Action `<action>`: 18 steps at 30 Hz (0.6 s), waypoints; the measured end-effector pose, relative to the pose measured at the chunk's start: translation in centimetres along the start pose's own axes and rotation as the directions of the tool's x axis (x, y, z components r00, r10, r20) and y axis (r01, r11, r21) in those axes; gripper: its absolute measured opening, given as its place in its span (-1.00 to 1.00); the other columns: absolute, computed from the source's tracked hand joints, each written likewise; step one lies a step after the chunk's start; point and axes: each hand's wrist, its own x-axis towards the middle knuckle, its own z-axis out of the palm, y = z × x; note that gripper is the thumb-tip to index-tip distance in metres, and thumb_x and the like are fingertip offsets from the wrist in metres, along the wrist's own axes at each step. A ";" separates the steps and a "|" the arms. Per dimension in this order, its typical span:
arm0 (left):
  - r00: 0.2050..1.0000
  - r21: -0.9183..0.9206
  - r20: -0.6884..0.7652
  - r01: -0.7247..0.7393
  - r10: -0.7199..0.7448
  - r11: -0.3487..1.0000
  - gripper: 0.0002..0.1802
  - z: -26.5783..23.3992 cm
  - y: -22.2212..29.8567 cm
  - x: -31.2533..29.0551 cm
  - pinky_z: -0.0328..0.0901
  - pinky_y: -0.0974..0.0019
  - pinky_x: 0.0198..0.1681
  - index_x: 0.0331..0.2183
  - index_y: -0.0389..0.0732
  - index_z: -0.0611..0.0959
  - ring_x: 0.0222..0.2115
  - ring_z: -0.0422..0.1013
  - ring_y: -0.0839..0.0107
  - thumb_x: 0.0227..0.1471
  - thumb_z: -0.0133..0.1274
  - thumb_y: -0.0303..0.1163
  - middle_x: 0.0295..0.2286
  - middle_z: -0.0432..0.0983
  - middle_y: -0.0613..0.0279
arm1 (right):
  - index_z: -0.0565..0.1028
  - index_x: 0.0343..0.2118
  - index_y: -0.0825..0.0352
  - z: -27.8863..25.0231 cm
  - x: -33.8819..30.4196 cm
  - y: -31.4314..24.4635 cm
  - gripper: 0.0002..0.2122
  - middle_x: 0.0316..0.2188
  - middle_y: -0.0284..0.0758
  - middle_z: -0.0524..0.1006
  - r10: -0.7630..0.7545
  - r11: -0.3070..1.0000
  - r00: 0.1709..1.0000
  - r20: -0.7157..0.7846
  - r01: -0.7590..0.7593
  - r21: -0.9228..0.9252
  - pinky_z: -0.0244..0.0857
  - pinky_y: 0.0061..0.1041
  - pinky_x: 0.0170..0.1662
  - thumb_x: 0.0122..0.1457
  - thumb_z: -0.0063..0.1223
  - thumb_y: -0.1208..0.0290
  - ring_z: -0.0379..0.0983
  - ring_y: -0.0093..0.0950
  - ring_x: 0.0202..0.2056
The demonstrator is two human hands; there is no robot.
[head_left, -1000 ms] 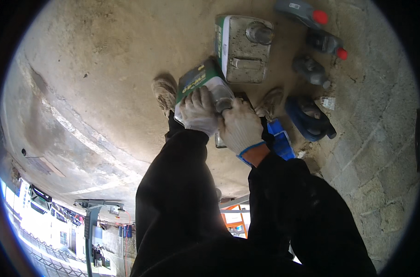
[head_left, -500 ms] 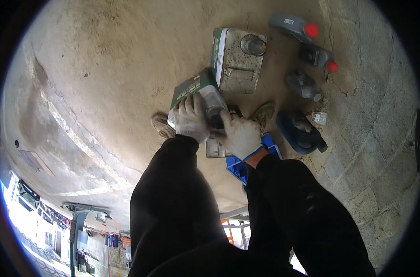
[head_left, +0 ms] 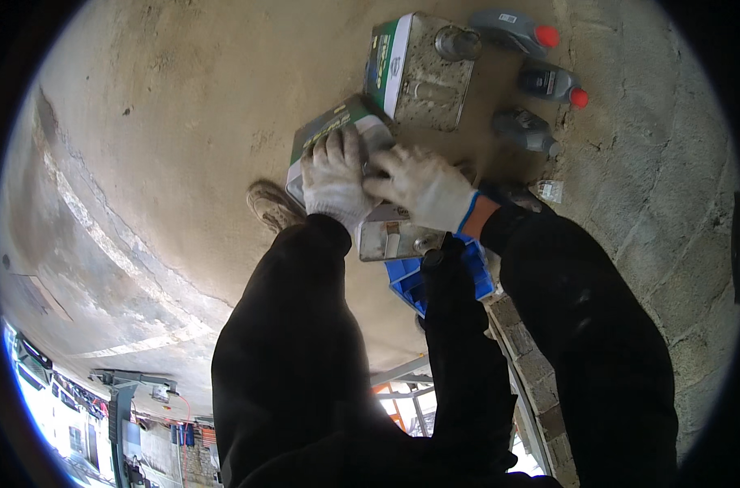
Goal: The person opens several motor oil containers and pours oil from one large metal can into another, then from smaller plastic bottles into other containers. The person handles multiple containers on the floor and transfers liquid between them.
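Both my hands wear off-white work gloves and meet at a green and white metal can (head_left: 309,138) standing on the ground. My left hand (head_left: 335,180) lies over its upper edge, fingers stretched across it, gripping it. Over the can's top, my right hand (head_left: 428,189) has its fingers bent in toward the left hand; whatever they hold is hidden beneath them. A dark round cap showed there in the earlier frame. Just beyond stands a second, dirtier metal can (head_left: 432,77) with a round spout. Nearer me, a smaller metal can (head_left: 393,241) sits below my right hand.
Grey bottles with red caps (head_left: 508,28) (head_left: 550,84) and another grey bottle (head_left: 523,130) stand at the right. My shoe (head_left: 271,205) is left of the can. A blue crate (head_left: 408,279) lies nearer me. Rough blockwork (head_left: 638,203) runs along the right.
My right hand has closed in toward the left, its fingers now curled and covering the dark cap. The view has shifted slightly, and my right forearm now covers most of the dark jug.
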 end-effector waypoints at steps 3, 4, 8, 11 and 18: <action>1.000 -0.056 -0.024 -0.016 0.014 0.998 0.18 0.1 0.0 0.1 -0.02 -0.17 0.34 0.32 -0.33 0.14 0.24 0.18 -0.09 -0.19 0.32 0.01 0.20 0.24 -0.17 | 0.43 0.10 0.18 0.3 -0.9 -1.2 -0.48 -0.03 -0.18 0.48 0.344 0.932 0.925 -0.161 -0.315 0.179 0.47 -0.24 -0.16 0.10 0.25 0.08 0.50 -0.25 -0.01; 0.999 -0.069 -0.036 -0.020 0.017 0.997 0.20 0.1 0.0 0.1 -0.02 -0.18 0.34 0.32 -0.34 0.14 0.24 0.18 -0.09 -0.21 0.33 0.02 0.20 0.24 -0.17 | 0.41 0.11 0.18 0.5 -1.0 -1.7 -0.38 -0.07 -0.19 0.48 0.463 0.878 0.876 -0.133 -0.432 0.206 0.49 -0.20 -0.22 0.03 0.33 -0.02 0.54 -0.23 -0.09; 0.993 -0.085 -0.108 -0.060 0.051 0.995 0.23 0.2 -0.1 -0.2 -0.03 -0.18 0.34 0.32 -0.34 0.14 0.24 0.18 -0.08 -0.22 0.36 0.06 0.21 0.23 -0.16 | 0.42 0.10 0.17 0.9 -0.5 -3.0 -0.37 -0.09 -0.21 0.48 0.585 0.772 0.808 0.072 -0.582 0.256 0.50 -0.19 -0.27 0.00 0.34 -0.01 0.56 -0.24 -0.14; 0.994 -0.116 -0.100 -0.049 0.037 0.992 0.24 -0.1 -0.1 -0.4 -0.03 -0.18 0.35 0.32 -0.34 0.14 0.24 0.18 -0.08 -0.22 0.36 0.08 0.22 0.22 -0.17 | 0.48 0.05 0.11 0.8 0.1 -3.5 -0.46 -0.08 -0.25 0.47 0.528 0.827 0.849 0.017 -0.518 0.217 0.48 -0.20 -0.19 0.00 0.34 0.04 0.50 -0.27 -0.05; 0.988 -0.112 -0.123 -0.111 0.097 0.987 0.12 -0.3 -0.5 -0.2 -0.03 -0.21 0.34 0.31 -0.32 0.16 0.24 0.17 -0.12 -0.15 0.32 -0.06 0.21 0.22 -0.18 | 0.63 -0.15 0.06 -0.9 -0.3 -0.8 -0.75 -0.06 -0.34 0.45 -0.029 0.995 0.987 -0.157 0.045 0.094 0.28 -0.22 0.16 0.08 0.24 0.27 0.36 -0.28 0.08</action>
